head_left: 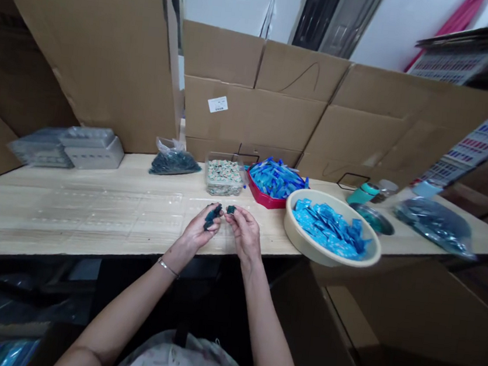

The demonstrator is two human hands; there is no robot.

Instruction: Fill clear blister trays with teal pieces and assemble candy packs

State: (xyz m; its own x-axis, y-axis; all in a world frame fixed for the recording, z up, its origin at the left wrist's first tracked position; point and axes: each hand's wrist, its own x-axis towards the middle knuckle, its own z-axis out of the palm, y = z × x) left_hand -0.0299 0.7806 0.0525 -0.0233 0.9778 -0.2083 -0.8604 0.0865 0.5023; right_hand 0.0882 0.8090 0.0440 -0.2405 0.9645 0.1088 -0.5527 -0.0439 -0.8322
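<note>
My left hand is closed around several small dark teal pieces, whose exact kind I cannot make out. Between the thumb and fingertips of my right hand is one small dark green piece. Both hands are close together above the table's front edge. Just beyond them stands a clear plastic box of small, pale, speckled pieces. Flat transparent plastic trays lie on the table to the left of my hands.
A cream basin of blue packets overhangs the table edge at right, beside a red tray of blue pieces. Behind are a bag of dark pieces and stacked plastic trays. A metal bowl and turquoise bottle stand far right.
</note>
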